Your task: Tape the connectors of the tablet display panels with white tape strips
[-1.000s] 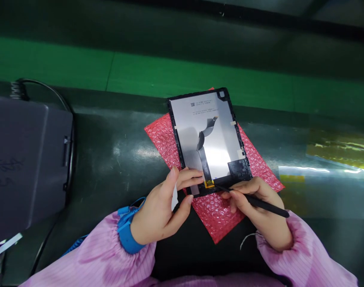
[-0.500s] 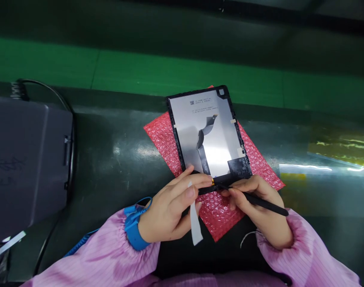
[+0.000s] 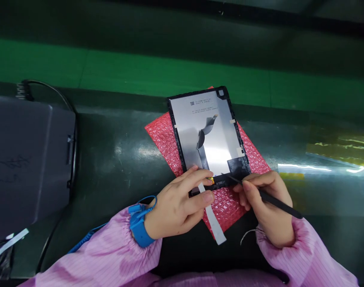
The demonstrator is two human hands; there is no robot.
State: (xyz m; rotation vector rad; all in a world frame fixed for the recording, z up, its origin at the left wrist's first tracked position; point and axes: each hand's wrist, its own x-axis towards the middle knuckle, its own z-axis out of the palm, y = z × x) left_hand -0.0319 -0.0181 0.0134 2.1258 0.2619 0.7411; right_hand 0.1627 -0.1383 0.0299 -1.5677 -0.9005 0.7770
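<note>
Well to the left of the left hand (image 3: 179, 205) stands a dark case (image 3: 17, 159) with scribbled marks on top, a black cable (image 3: 76, 147) curving round its near side, and, lower down, a pale strip (image 3: 11, 242) beside crumpled black plastic (image 3: 2, 259). Out beyond both hands, a green band (image 3: 140, 71) runs across the far side of the dark, shiny bench (image 3: 119, 171). To the right of the right hand (image 3: 270, 207) and farther out lies amber film (image 3: 337, 145), with bright glare (image 3: 304, 168) just nearer.
</note>
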